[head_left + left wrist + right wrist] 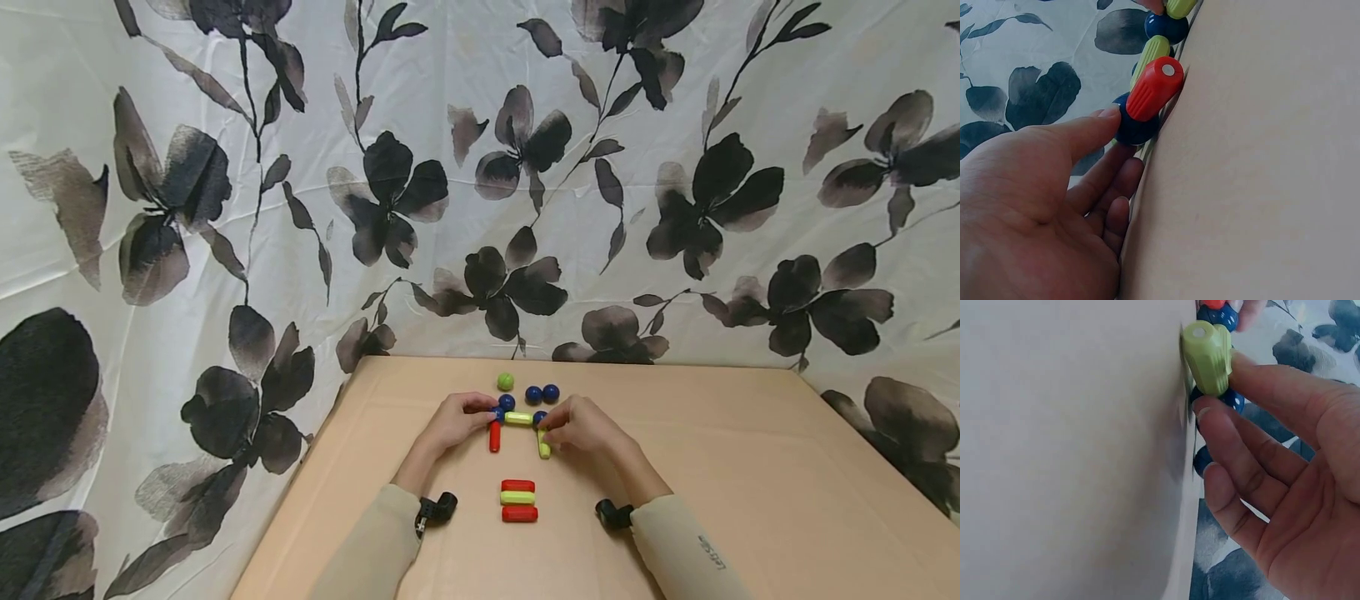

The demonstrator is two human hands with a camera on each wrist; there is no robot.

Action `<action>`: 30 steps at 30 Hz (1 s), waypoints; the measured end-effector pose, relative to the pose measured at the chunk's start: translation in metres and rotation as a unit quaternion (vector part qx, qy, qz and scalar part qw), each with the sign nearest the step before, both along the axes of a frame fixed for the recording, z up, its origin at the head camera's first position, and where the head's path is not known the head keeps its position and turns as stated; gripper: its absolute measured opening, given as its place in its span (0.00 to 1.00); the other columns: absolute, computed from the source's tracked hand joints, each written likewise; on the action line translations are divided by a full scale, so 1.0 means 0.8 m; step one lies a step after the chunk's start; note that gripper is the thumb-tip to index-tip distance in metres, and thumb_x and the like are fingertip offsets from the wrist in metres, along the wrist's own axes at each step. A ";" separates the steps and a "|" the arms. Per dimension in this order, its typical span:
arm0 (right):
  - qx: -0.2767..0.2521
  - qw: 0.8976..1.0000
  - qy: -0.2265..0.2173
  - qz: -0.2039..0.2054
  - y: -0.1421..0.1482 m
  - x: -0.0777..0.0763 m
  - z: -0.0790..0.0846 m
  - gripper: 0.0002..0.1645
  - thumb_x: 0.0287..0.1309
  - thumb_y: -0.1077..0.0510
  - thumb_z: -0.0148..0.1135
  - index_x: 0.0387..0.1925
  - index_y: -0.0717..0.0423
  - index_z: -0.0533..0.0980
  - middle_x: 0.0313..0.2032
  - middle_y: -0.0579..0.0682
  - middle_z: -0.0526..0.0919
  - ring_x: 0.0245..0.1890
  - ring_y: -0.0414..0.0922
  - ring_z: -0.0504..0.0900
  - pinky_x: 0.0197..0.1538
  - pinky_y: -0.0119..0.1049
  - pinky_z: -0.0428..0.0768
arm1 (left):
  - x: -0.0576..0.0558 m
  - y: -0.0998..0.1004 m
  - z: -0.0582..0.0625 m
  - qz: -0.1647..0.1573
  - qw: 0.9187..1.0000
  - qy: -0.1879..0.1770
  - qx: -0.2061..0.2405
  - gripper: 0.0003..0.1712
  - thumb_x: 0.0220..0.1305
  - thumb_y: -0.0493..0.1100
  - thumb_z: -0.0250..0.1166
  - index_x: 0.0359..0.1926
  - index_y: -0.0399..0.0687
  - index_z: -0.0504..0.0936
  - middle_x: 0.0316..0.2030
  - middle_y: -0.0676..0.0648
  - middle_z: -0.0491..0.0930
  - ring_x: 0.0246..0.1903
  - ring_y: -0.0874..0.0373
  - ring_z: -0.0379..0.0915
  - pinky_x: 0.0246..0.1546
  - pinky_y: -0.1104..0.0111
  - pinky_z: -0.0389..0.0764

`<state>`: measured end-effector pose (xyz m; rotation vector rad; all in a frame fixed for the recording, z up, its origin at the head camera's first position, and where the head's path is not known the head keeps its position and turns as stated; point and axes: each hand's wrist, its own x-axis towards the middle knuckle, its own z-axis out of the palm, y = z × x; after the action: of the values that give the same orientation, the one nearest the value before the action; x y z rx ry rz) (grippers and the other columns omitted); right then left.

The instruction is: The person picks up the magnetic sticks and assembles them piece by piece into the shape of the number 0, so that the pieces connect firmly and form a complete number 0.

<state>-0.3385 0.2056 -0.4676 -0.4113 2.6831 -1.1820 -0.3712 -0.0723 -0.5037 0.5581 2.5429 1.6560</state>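
A joined row of magnetic building pieces lies on the table in the head view. My left hand (459, 421) pinches the blue ball (1138, 128) at the left corner between thumb and fingers. A red magnetic rod (494, 437) extends from that ball toward me, and another blue ball (507, 402) sits just behind it. A yellow-green rod (518, 418) spans to the right corner's blue ball (540, 417). There my right hand (581, 427) pinches a second yellow-green rod (1209, 359) near its ball end; the fingers partly hide this joint.
Nearer me lie a red rod (517, 485), a yellow-green rod (517, 498) and another red rod (520, 515), stacked side by side. Beyond the hands are a green ball (506, 382) and two blue balls (533, 395). Floral cloth (420, 317) hangs behind the table (712, 450).
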 end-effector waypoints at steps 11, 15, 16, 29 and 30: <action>-0.101 0.994 0.006 -0.050 0.005 -0.016 -0.014 0.12 0.61 0.60 0.74 0.47 0.53 0.89 0.40 0.52 0.84 0.28 0.47 0.77 0.27 0.35 0.75 | -0.001 -0.001 -0.002 0.001 1.000 -0.005 -0.005 0.11 0.70 0.42 0.70 0.52 0.52 0.90 0.49 0.52 0.88 0.49 0.57 0.79 0.56 0.60 0.79; -0.154 0.988 -0.003 -0.023 0.009 -0.027 -0.034 0.16 0.62 0.61 0.73 0.51 0.60 0.87 0.37 0.52 0.85 0.25 0.44 0.78 0.26 0.33 0.76 | -0.001 -0.001 -0.003 0.001 1.000 -0.003 -0.006 0.11 0.70 0.43 0.70 0.52 0.53 0.90 0.48 0.52 0.88 0.48 0.57 0.79 0.55 0.62 0.80; -0.163 0.986 -0.003 -0.021 0.009 -0.029 -0.039 0.17 0.62 0.61 0.73 0.52 0.61 0.86 0.37 0.51 0.85 0.25 0.43 0.78 0.26 0.32 0.77 | -0.001 -0.001 -0.003 0.002 1.000 -0.004 -0.005 0.11 0.70 0.43 0.70 0.52 0.53 0.90 0.48 0.52 0.88 0.48 0.57 0.79 0.54 0.62 0.80; -0.194 0.980 0.007 -0.039 0.009 -0.026 -0.054 0.18 0.63 0.60 0.73 0.54 0.60 0.86 0.37 0.52 0.85 0.27 0.43 0.78 0.29 0.31 0.78 | -0.002 0.002 0.001 0.026 1.000 -0.005 0.005 0.19 0.72 0.46 0.68 0.60 0.46 0.83 0.48 0.46 0.85 0.46 0.56 0.79 0.50 0.64 0.81; -0.197 0.979 0.007 -0.041 0.009 -0.025 -0.054 0.18 0.63 0.59 0.73 0.54 0.59 0.86 0.36 0.51 0.85 0.27 0.44 0.78 0.29 0.31 0.78 | -0.002 0.003 0.001 0.027 1.000 -0.006 0.008 0.20 0.73 0.46 0.67 0.61 0.45 0.82 0.49 0.45 0.85 0.47 0.55 0.79 0.51 0.62 0.81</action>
<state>-0.3588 0.2132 -0.5110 -0.3650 2.4893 -1.7484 -0.3731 -0.0701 -0.5026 0.4848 2.5602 1.6939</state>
